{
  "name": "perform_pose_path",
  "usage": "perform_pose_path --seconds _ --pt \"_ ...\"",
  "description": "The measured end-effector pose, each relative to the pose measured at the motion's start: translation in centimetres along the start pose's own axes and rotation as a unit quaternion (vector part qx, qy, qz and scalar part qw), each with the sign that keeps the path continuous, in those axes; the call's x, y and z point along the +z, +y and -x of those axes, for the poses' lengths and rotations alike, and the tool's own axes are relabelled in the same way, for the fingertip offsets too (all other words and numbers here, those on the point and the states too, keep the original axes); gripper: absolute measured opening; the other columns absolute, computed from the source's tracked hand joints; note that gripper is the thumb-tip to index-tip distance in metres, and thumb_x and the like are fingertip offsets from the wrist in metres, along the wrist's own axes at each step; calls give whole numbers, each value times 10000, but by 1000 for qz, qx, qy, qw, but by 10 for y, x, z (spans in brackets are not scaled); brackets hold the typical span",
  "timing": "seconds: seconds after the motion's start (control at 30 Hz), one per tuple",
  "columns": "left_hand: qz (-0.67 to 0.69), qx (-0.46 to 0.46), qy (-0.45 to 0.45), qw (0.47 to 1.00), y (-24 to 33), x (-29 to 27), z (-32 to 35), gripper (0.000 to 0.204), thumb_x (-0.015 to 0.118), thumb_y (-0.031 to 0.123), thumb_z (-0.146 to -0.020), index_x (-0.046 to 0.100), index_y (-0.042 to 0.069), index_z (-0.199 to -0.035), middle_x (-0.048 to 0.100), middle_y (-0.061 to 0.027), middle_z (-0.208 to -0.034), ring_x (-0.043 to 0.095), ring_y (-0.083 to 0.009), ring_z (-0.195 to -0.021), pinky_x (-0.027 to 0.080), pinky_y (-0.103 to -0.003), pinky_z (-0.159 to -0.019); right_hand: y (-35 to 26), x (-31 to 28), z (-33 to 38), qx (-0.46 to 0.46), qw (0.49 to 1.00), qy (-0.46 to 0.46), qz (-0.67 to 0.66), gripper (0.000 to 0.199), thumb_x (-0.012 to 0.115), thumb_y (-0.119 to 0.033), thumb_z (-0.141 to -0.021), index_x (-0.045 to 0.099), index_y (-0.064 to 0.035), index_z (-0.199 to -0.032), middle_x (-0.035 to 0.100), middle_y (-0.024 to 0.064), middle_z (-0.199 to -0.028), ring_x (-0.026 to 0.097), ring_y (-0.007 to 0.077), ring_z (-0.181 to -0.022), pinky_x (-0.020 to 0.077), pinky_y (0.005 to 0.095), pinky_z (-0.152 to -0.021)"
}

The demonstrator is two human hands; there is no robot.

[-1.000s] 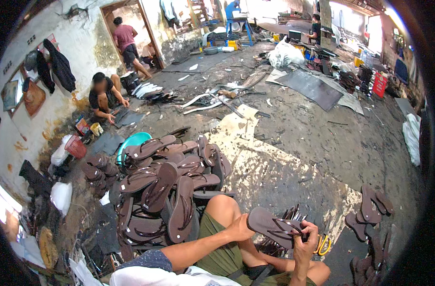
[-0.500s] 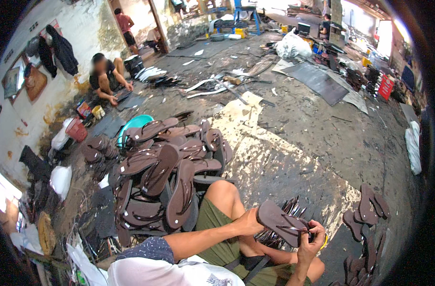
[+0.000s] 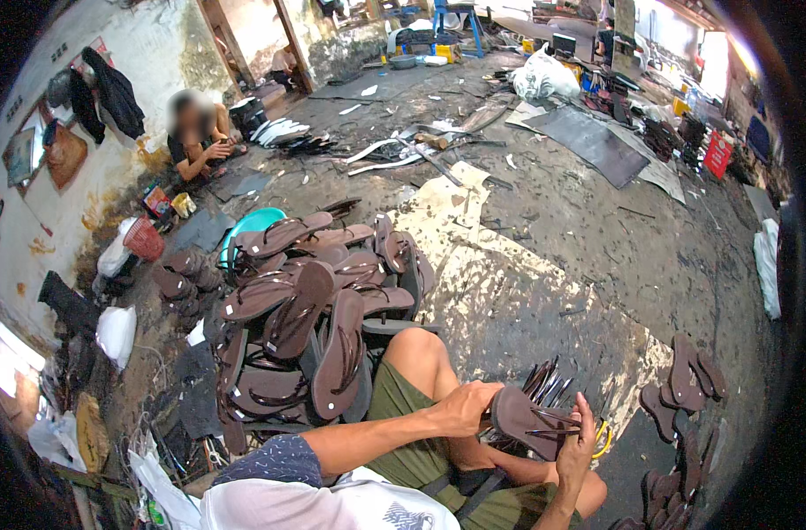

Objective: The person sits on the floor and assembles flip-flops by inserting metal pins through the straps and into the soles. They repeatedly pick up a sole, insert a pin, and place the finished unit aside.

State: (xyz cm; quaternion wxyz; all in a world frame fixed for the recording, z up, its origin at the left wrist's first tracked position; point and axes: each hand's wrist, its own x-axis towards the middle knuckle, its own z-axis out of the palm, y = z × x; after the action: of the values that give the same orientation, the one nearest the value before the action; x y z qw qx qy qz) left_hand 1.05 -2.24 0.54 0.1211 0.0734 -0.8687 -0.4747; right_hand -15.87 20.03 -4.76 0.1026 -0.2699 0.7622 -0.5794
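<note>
Sandals (image 3: 339,349) of dark brown rubber, with glossy thong straps and small white squares on some footbeds, lie in a broad heap on the stained grey floor (image 3: 566,225), beside the seated person's bent left knee (image 3: 414,346). One more dark brown rubber sandal (image 3: 520,422) is held over the crossed shins, its footbed and straps toward the view. The left hand (image 3: 465,409) is closed around its left end, fingers mostly hidden. The right hand (image 3: 577,439) is at the opposite end, its fingers raised and nearly straight against the glossy straps; whether the thumb pinches anything cannot be told.

Just beyond the held sandal lies a bundle of thin, shiny dark strips (image 3: 547,382), and a bright yellow looped handle (image 3: 605,437) shows beside the right hand. Farther right, a scattered group of brown thong sandals (image 3: 681,373) lies on the floor. Behind the large heap shows a round turquoise plastic basin (image 3: 260,216), partly covered by it. Nearer the left wall is a red perforated plastic basket (image 3: 144,239), and past it crouches a co-worker in a dark top (image 3: 181,150), hands raised together.
</note>
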Motion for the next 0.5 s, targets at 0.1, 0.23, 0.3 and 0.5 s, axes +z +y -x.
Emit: perform_pose_path --seconds 0.1,0.23,0.3,0.5 --pt "-34 -17 -43 998 -4 -1 3 614 654 -29 -703 559 -46 -1309 658 -269 -1174 599 -453 -1141 480 -476 -991 -2 -10 -1 44 999 -19 12 357 603 -238 -1046 682 47 -1246 732 187 -1149 694 268 -1039 524 354 -941" --pt "-41 59 -6 997 -19 8 16 605 684 -5 -734 555 -46 -1324 663 -243 -1165 599 -446 -1140 479 -482 -1000 -19 -17 -7 0 999 12 47 269 602 -181 -1033 737 41 -1101 744 180 -1106 695 267 -1044 526 366 -944" --pt "-14 41 -29 999 -30 5 14 605 729 75 -773 544 -54 -1335 642 -244 -1218 585 -444 -1175 469 -496 -1015 -34 -19 -13 -48 991 -27 124 246 610 -173 -1024 741 24 -1092 747 174 -1095 695 289 -1039 527 381 -944" --pt "-129 135 32 982 -8 8 -27 805 806 351 -811 461 15 -1456 428 -279 -1512 459 -445 -1372 389 -507 -1121 -48 -32 -43 -156 927 -162 300 338 669 -89 -875 664 -11 -1204 685 161 -1264 618 355 -1169 470 434 -1037"
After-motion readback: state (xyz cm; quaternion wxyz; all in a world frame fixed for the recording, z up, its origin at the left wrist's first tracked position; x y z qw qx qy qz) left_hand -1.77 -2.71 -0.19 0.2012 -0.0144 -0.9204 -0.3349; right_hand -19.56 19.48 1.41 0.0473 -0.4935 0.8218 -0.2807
